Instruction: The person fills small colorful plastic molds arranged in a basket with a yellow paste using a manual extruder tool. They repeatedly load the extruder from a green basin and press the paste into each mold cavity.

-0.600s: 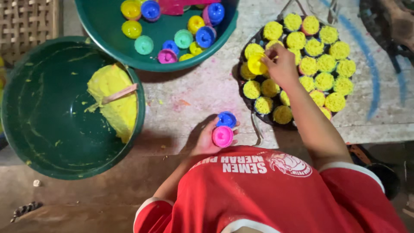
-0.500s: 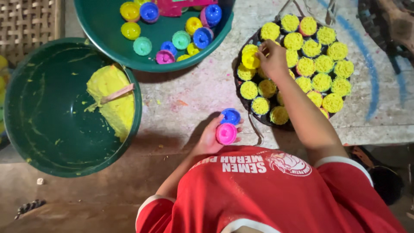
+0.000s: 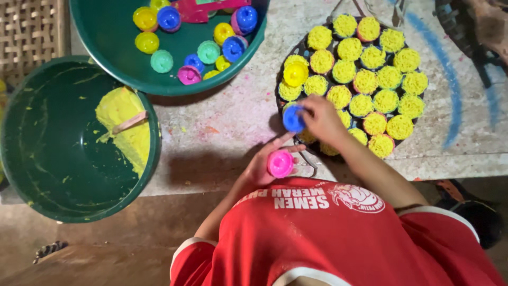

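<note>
Head cam: left hand (image 3: 263, 165) grip grasping pink mould (image 3: 280, 163), right hand (image 3: 321, 117) w/ blue mould (image 3: 292, 118)

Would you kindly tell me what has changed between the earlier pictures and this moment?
The right hand came back from the tray of yellow cakes, took the blue mould from beside the pink mould, and holds it at the tray's near edge. A yellow mould now sits on the tray. The left hand kept the pink mould; both green basins stayed.

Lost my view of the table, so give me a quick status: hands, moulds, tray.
Left hand grip on pink mould. Right hand grip on blue mould at edge of tray. Tray packed with yellow cakes. Nothing blocking.
</note>
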